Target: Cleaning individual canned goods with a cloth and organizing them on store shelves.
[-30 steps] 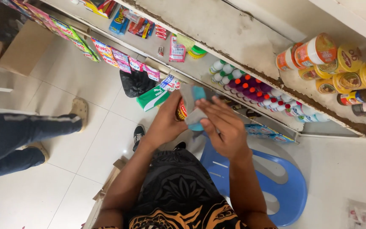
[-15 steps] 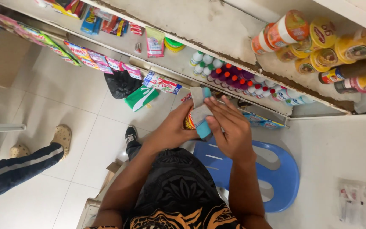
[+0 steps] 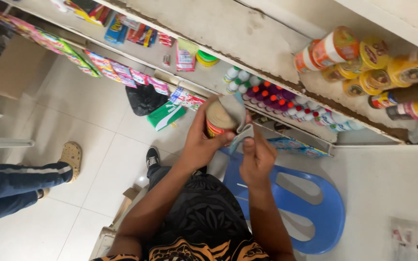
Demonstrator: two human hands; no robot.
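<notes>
The left hand [image 3: 200,145] is wrapped around a round metal can with a red and yellow label [image 3: 217,121], with the fingers curled on its side and the thumb on the near side, so the can is held firmly and tilted with its pale end toward the camera. The right hand [image 3: 256,155] pinches a grey-blue folded cloth [image 3: 238,126] between thumb and fingers; the cloth lies over the right part of the can and touches it. Both hands are in the middle of the scene, above a blue plastic stool [image 3: 310,208] that stands just to the right of the person's dark patterned shorts [image 3: 199,212].

Behind the hands, farther away, a pale shelf edge [image 3: 228,34] carries small bottles with red and purple caps [image 3: 276,96]. At the far right, yellow tins and jars [image 3: 378,63] stand on a higher shelf. At the left, another person's leg in dark blue trousers [image 3: 10,186] rests on the white tiled floor [image 3: 73,145].
</notes>
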